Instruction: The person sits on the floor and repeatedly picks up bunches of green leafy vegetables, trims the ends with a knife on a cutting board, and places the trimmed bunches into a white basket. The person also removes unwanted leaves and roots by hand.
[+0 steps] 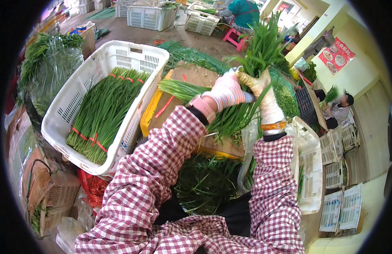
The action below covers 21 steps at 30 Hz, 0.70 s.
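A loose bunch of long green leaves (261, 47), apparently garlic chives, stands upright in my right hand (259, 84), which wears a stained pale glove. My left hand (228, 89), in a striped knit glove, meets the right hand at the base of the bunch; its fingertips are partly hidden, so its hold is unclear. Under my left wrist, a bundle of chives (180, 89) lies across a cardboard-topped work surface (196, 71), pale stems to the left. More leaves (232, 122) hang or lie below my hands. A red tie strip (164, 107) rests beside the stems.
A white plastic crate (137, 46) at left holds several chive bundles (104, 111) with red ties. Loose leaves (208, 181) fill the space before my knees. Red strips (92, 187) sit at lower left. Another white crate (312, 177) stands right. Co-workers (245, 14) sit farther off.
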Each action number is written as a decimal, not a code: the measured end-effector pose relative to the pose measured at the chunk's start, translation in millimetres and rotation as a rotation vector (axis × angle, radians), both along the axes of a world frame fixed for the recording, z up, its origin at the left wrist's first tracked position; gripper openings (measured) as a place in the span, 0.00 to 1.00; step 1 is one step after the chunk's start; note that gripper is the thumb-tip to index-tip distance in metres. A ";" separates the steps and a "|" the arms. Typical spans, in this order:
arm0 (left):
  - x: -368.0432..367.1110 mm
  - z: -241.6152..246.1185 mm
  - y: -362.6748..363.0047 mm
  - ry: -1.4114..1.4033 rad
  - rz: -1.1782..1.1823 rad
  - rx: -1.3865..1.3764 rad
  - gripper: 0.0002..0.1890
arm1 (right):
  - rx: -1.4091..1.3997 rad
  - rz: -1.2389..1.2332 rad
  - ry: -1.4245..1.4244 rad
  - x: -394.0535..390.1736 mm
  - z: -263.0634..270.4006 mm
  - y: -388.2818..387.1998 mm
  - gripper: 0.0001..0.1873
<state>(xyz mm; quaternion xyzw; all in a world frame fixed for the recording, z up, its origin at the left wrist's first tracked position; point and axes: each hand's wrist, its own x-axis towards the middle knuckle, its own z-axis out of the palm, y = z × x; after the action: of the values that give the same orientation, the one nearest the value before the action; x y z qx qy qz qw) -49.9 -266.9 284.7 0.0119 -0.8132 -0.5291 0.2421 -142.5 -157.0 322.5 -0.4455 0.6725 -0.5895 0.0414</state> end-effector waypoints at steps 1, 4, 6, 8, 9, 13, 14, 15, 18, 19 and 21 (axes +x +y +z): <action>3.1 0.1 7.6 -0.056 0.144 -0.062 0.47 | -0.068 -0.046 0.024 0.2 -6.5 -2.8 0.29; 4.7 0.4 23.3 -0.101 0.140 -0.030 0.57 | -0.180 -0.023 -0.039 -3.9 -14.6 4.6 0.21; 2.0 -2.8 24.4 -0.133 0.117 0.023 0.59 | -0.212 -0.093 -0.021 -5.5 -19.2 8.5 0.19; -2.9 -9.3 20.5 -0.058 0.062 0.112 0.64 | -0.213 -0.130 -0.055 -4.7 -20.6 10.4 0.20; -5.2 -13.8 16.4 0.039 0.005 0.188 0.67 | -0.181 -0.183 -0.057 -3.4 -18.6 11.4 0.21; -25.5 -21.7 4.3 0.158 -0.164 0.332 0.69 | -0.010 -0.056 -0.053 14.9 1.0 16.2 0.23; -31.3 -20.2 2.1 0.282 -0.284 0.436 0.64 | 0.025 0.001 -0.031 19.2 10.2 15.3 0.25; -35.5 -17.5 -0.4 0.355 -0.302 0.404 0.59 | 0.058 0.050 0.048 24.7 20.1 20.1 0.24; -35.1 -5.8 1.1 0.171 -0.192 0.244 0.66 | 0.235 -0.004 -0.056 33.7 39.7 22.9 0.27; -31.3 -0.7 5.6 0.030 -0.119 0.121 0.65 | 0.244 0.001 0.012 34.5 40.1 20.1 0.28; -20.2 9.2 17.8 -0.209 0.046 -0.104 0.63 | 0.233 -0.309 0.042 31.3 31.2 3.8 0.28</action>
<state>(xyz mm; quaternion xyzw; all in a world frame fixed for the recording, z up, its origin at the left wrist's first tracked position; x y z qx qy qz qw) -70.1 -249.1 293.9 0.0730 -0.8599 -0.4765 0.1683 -111.2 -153.2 353.7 -0.3412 0.7974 -0.4975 -0.0121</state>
